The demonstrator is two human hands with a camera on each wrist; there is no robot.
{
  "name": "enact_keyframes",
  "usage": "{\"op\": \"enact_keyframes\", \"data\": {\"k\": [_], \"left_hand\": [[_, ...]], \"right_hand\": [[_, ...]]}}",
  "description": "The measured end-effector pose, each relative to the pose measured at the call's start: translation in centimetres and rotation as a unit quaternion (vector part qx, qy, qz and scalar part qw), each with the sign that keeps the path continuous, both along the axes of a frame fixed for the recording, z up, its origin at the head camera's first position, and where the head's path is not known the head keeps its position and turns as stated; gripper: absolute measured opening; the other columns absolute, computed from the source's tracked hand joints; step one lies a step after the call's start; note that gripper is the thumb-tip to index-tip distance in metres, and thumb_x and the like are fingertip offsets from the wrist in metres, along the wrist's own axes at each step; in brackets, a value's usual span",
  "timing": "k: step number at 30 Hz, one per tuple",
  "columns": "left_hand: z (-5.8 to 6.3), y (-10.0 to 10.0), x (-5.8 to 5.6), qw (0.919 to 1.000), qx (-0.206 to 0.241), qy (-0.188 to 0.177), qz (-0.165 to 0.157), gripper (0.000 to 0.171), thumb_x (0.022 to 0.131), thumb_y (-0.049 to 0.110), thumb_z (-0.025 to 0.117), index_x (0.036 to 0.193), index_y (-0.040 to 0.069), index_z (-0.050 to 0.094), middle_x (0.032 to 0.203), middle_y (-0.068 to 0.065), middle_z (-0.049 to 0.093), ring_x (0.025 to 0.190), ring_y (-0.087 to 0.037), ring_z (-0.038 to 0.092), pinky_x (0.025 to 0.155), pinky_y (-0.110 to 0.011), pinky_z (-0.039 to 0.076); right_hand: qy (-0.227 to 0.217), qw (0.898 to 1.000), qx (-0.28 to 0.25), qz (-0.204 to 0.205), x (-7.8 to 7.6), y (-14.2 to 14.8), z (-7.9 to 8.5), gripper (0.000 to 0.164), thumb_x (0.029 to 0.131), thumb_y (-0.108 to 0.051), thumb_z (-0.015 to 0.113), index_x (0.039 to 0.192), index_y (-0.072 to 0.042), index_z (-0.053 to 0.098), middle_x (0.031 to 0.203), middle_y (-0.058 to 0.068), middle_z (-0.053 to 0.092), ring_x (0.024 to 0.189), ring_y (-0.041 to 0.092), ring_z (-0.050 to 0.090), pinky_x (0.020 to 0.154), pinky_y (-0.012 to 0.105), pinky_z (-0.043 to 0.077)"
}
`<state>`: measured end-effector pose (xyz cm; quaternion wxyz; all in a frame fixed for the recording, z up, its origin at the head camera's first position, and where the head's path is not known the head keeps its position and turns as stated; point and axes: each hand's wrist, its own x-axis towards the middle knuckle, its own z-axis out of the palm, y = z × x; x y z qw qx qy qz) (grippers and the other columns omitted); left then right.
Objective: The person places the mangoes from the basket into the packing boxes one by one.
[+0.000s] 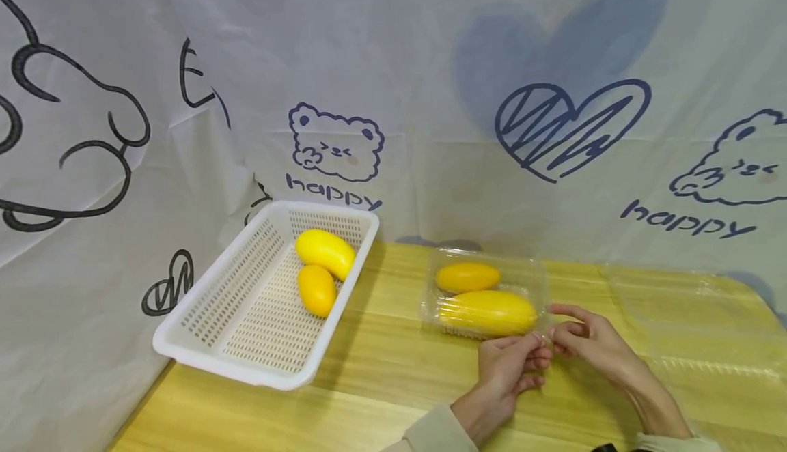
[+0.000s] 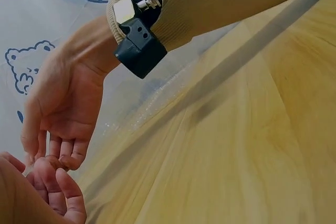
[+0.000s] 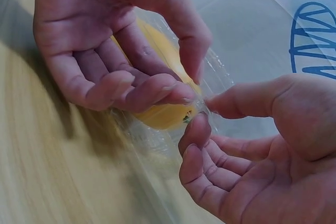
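A clear plastic box (image 1: 428, 302) on the wooden table has two mangoes inside, a smaller orange-yellow mango (image 1: 468, 277) behind a larger yellow mango (image 1: 488, 312). At the box's near right corner, my left hand (image 1: 505, 369) pinches the rim between thumb and forefinger. Just to its right, my right hand (image 1: 599, 348) pinches the same corner, its fingertips almost meeting the left ones. The right wrist view shows both hands close up, the left hand (image 3: 100, 40) in front of a mango (image 3: 163, 116) and the right hand (image 3: 273, 150) at lower right.
To the left stands a white slatted basket (image 1: 169, 343) holding a yellow mango (image 1: 324, 250) and an orange-yellow mango (image 1: 316, 290). Another clear plastic box (image 1: 707, 363) lies at the right of the table (image 1: 363, 363). A printed cloth (image 1: 430, 186) hangs behind and along the left side.
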<state>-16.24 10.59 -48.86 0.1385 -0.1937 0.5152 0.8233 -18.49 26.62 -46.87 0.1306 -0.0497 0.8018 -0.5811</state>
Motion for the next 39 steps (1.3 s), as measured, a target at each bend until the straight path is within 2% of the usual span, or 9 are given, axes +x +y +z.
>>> {"op": "enact_keyframes", "data": {"k": [5,17,21,25,32,36,39], "left_hand": [[0.0,0.5,0.0,0.9998,-0.005,-0.003,0.021,0.007,0.081,0.008,0.078,0.081,0.002,0.077,0.069,-0.008,0.073,0.052,-0.008,0.059,0.043,-0.018,0.045],[0.7,1.6,0.3,0.9966,-0.039,-0.036,0.063,0.004,0.077,0.006,0.074,0.073,0.006,0.073,0.06,0.0,0.066,0.049,-0.007,0.053,0.041,-0.017,0.036],[0.8,1.6,0.3,0.9966,-0.034,-0.038,0.064,0.003,0.077,0.007,0.074,0.074,0.006,0.073,0.06,0.0,0.066,0.049,-0.007,0.053,0.041,-0.018,0.036],[0.5,1.4,0.3,0.9986,-0.022,-0.027,0.04,0.006,0.082,0.011,0.076,0.079,0.005,0.075,0.065,-0.001,0.069,0.051,-0.008,0.054,0.042,-0.018,0.038],[0.1,0.1,0.3,0.9993,0.009,0.009,-0.034,0.016,0.09,0.02,0.078,0.09,0.003,0.077,0.075,-0.001,0.072,0.055,-0.009,0.056,0.045,-0.02,0.043],[0.0,-1.3,0.5,0.995,0.022,0.023,-0.094,0.015,0.094,0.016,0.073,0.098,0.002,0.076,0.082,-0.003,0.073,0.06,-0.01,0.058,0.048,-0.021,0.046],[0.2,-2.4,0.6,0.9877,0.029,0.035,-0.15,0.015,0.095,0.01,0.069,0.104,-0.001,0.075,0.086,-0.004,0.074,0.063,-0.01,0.06,0.051,-0.021,0.047]], "right_hand": [[0.002,1.0,-0.002,-0.001,0.1,-0.2,0.2,0.058,0.102,-0.005,0.057,0.149,0.017,0.032,0.089,0.012,0.066,0.075,0.013,0.058,0.069,0.028,0.053],[0.024,1.0,0.006,-0.018,0.3,-0.8,0.0,0.054,0.098,0.001,0.056,0.146,0.016,0.035,0.087,0.008,0.063,0.072,0.012,0.053,0.066,0.026,0.046],[0.029,0.999,0.015,-0.029,0.2,-1.0,-0.1,0.054,0.097,0.002,0.056,0.145,0.015,0.036,0.087,0.009,0.063,0.072,0.012,0.053,0.066,0.025,0.045],[0.031,0.998,0.032,-0.035,0.2,-0.9,-0.1,0.053,0.098,0.001,0.055,0.146,0.015,0.036,0.088,0.009,0.064,0.073,0.013,0.053,0.067,0.025,0.045],[0.034,0.998,0.036,-0.032,0.2,-0.7,-0.1,0.053,0.1,-0.001,0.055,0.146,0.016,0.036,0.088,0.009,0.062,0.074,0.013,0.053,0.068,0.025,0.046],[0.03,0.999,0.028,-0.027,0.3,-0.7,0.0,0.053,0.101,-0.001,0.055,0.146,0.017,0.035,0.086,0.009,0.061,0.073,0.013,0.053,0.068,0.025,0.047],[0.031,0.999,0.028,-0.019,0.3,-0.6,0.0,0.053,0.102,-0.002,0.055,0.146,0.018,0.034,0.086,0.009,0.061,0.074,0.014,0.053,0.068,0.026,0.048]]}}
